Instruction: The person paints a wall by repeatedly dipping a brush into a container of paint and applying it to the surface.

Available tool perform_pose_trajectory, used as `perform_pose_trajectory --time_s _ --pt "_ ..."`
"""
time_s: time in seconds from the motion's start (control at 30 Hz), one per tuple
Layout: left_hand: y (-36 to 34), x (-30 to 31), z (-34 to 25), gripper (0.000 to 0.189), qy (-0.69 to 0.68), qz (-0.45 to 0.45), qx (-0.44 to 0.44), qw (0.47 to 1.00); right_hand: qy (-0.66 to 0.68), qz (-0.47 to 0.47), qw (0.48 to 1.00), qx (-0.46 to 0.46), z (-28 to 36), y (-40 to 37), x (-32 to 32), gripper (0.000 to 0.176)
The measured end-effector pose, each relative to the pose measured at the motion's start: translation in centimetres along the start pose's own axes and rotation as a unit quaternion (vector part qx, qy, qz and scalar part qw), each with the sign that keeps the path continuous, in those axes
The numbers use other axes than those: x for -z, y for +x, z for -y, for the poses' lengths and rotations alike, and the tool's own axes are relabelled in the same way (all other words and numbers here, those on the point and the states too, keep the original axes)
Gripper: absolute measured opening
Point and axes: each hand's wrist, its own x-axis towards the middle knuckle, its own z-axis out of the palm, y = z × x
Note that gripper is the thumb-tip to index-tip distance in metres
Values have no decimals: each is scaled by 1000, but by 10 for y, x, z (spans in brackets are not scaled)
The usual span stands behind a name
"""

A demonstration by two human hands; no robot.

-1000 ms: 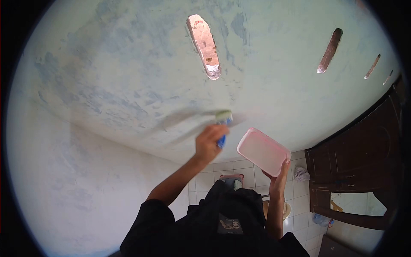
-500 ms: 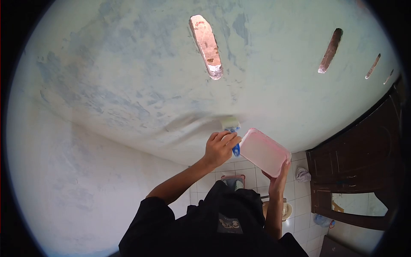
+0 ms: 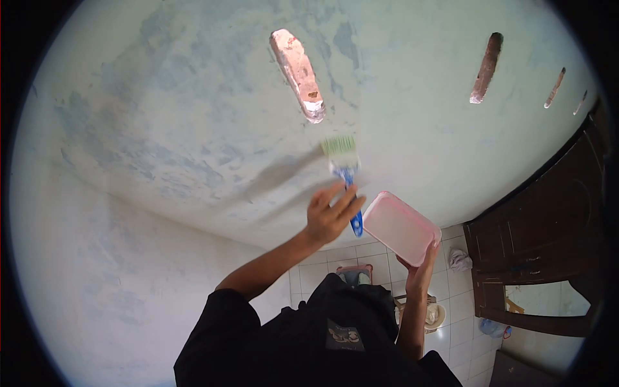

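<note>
My left hand [image 3: 332,213] is closed round the blue handle of a flat paintbrush [image 3: 349,174]. Its pale bristles point up and lie against the patchy pale green wall [image 3: 412,116], below a long slot. My right hand [image 3: 420,258] grips a shallow pink tray [image 3: 401,227] by its lower right corner, the thumb at the rim. The tray is held tilted to the right of the brush handle, close to the wall. A pale, smooth surface shows inside it.
Four slots pierce the wall, the nearest a bright brick-coloured slot [image 3: 298,74]. A dark wooden cabinet [image 3: 516,226] stands right. Below me are a pink-edged stool [image 3: 354,269], a cream bucket [image 3: 436,316], a crumpled cloth [image 3: 460,260] and a blue plastic bag [image 3: 491,327] on tiles.
The brush has moved up the wall in my left hand, its bristles now nearer the slot. The tray in my right hand has stayed almost in place.
</note>
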Motion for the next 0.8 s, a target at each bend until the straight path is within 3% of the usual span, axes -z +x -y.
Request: perform_pose_trajectory --time_s 0.03,0.13,0.23,0.3,0.37,0.47,0.57,0.63,0.73,0.8 --pt "-4 -3 -6 37 -16 24 -4 1000 1 -1 1000 1 2 -1 1 67" --pt "2 -5 -16 35 -126 150 100 976 1 -8 1000 7 4 -4 5 67" --pt "54 11 10 33 -113 74 106 985 -7 -12 1000 5 7 -2 3 66" --pt "120 50 24 31 -90 -115 27 989 -9 -11 1000 0 1 -2 -3 65" --pt "149 64 28 29 -34 -195 -28 980 -5 2 1000 -10 -1 -1 0 64" --pt "156 60 34 25 26 -162 -70 984 13 20 1000 -11 -2 -1 -2 63" --pt "104 18 35 34 86 -24 -149 985 29 32 999 -1 -2 -1 -5 63" --pt "76 11 19 35 53 51 -186 980 36 30 999 0 -3 1 -6 64" --pt "87 23 3 29 -113 179 -64 975 35 22 999 1 -3 -2 -4 65" --pt "126 42 16 28 -130 123 -34 983 30 25 999 5 1 -1 -5 66"
